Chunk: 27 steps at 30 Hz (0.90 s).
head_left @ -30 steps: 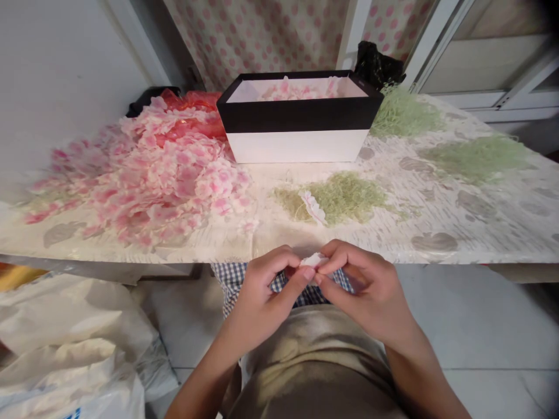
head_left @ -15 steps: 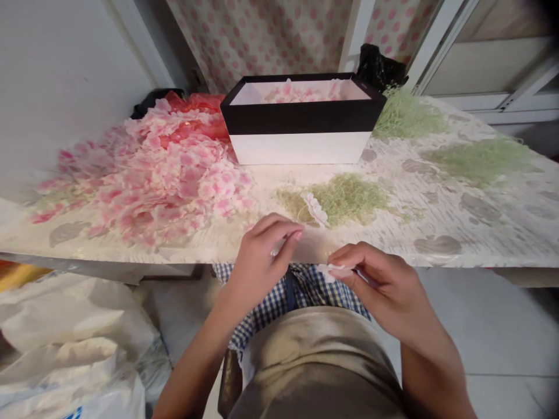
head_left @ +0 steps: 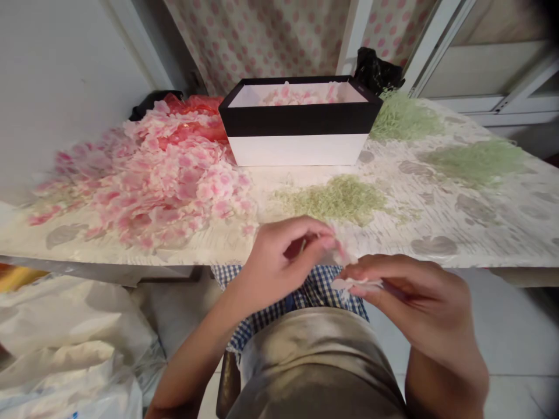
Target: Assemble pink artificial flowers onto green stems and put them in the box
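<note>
My left hand (head_left: 290,256) is closed in a pinch over the table's front edge. A blurred pale pink flower (head_left: 345,247) shows at its fingertips, close to my right hand. My right hand (head_left: 414,291) is closed, thumb against fingers, on white flower petals (head_left: 358,284) that look thin and stacked. Past my hands lies a clump of fine green stems (head_left: 345,199). To the left spreads a large heap of pink and white artificial flowers (head_left: 174,174).
A black-and-white box (head_left: 299,148) holding pink flowers (head_left: 301,95) stands at the table's back. Two more green clumps, one nearer (head_left: 404,116) and one farther right (head_left: 476,163), lie beside it. Red plastic (head_left: 194,105) is behind the heap. White bags (head_left: 65,326) sit at lower left.
My left hand has moved right with the flower, bringing it from over the green clump to beside my right hand. My right hand has shifted slightly right and down with its petals.
</note>
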Motion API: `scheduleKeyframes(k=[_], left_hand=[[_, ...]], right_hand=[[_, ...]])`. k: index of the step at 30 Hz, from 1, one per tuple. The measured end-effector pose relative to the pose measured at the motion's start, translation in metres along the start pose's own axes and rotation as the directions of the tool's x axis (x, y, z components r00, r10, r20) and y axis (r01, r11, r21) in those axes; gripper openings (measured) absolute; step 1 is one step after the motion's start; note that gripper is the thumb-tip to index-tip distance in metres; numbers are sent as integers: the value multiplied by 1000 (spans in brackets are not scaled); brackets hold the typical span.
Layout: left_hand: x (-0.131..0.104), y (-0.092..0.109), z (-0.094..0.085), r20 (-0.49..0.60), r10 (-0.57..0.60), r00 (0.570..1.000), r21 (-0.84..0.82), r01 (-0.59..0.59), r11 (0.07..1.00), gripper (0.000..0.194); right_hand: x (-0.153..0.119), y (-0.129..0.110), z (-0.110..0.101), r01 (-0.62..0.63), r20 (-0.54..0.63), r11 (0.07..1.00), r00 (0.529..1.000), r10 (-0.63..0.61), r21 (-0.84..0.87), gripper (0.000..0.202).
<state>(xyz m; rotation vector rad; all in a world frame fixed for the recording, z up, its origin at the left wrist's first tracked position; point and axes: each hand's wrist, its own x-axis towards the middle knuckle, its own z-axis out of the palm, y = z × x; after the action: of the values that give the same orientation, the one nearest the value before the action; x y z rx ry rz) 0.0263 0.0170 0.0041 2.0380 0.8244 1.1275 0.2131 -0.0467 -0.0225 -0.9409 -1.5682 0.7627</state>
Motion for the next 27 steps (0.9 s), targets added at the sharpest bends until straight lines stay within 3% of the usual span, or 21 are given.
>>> scheduleKeyframes(k=[6, 16, 20, 23, 27], left_hand=[[-23, 13, -13, 161, 108, 981, -34, -104, 994, 7], [-25, 14, -12, 246, 204, 948, -54, -196, 979, 8], [-26, 12, -13, 323, 260, 910, -52, -257, 965, 9], [-27, 14, -15, 359, 269, 894, 9, -292, 957, 10], [-31, 18, -15, 355, 242, 903, 143, -308, 941, 12]], right_hand=[[-1, -13, -1, 94, 102, 995, 990, -97, 37, 43], [5, -6, -1, 77, 253, 984, 960, -117, 162, 43], [8, -4, -1, 76, 312, 978, 941, -134, 193, 41], [9, -4, -1, 66, 337, 985, 934, -116, 157, 39], [7, -9, -4, 27, 395, 998, 917, -51, 64, 36]])
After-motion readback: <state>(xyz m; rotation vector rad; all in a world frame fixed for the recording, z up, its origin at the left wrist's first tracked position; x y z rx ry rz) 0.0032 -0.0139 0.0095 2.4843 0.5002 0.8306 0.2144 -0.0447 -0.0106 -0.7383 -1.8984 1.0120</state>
